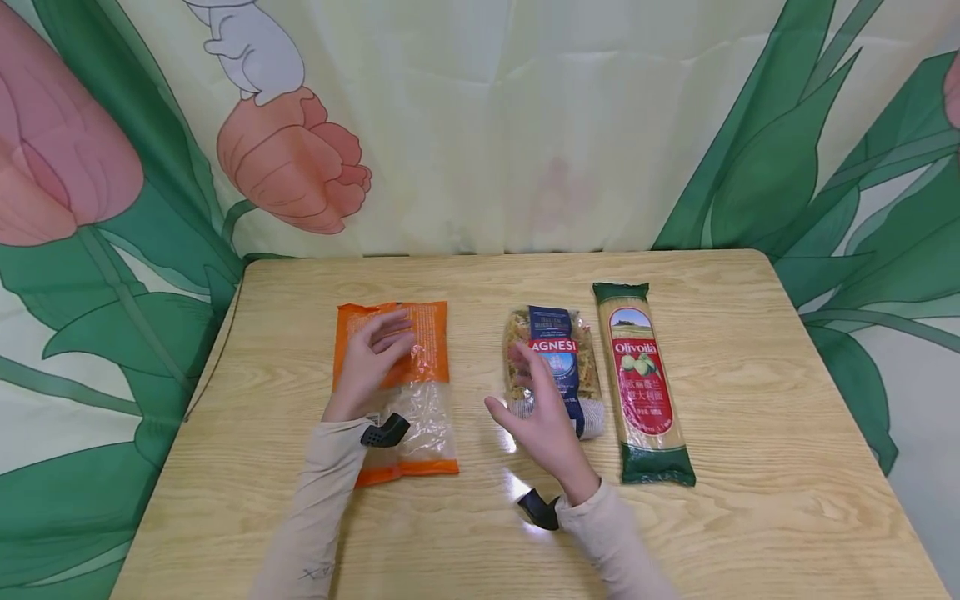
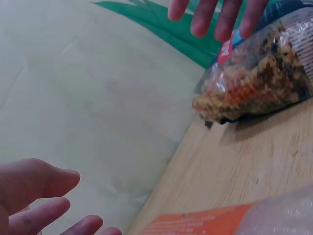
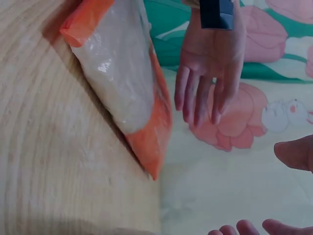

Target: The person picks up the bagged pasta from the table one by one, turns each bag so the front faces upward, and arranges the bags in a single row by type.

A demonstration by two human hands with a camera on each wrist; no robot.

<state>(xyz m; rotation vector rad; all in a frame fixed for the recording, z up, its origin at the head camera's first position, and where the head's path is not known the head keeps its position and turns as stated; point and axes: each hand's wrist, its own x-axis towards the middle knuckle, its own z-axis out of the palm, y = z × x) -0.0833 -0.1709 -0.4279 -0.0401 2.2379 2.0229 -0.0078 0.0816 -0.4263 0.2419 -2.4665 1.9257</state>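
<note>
The left hand [image 1: 369, 358] is positioned above the orange-and-clear bag [image 1: 429, 412]; its fingers are loosely bent, slightly apart, and hold nothing. The bag lies flat on the counter [image 1: 750, 375], left of centre, between the left edge and the middle, with its orange-printed end toward the far edge.

The right hand [image 1: 549, 417] is positioned over the left side of the Agnesi pasta pack [image 1: 561, 367]. Its thumb is spread wide from the fingers, which grip nothing; contact with the pack cannot be confirmed. This pack lies near the middle of the counter.

The Olivoilà spaghetti pack [image 1: 643, 375] lies just beside it, toward the right edge, slightly slanted, with its upper end nearest the far edge. A flower-printed curtain [image 1: 480, 125] hangs behind the far edge.
</note>
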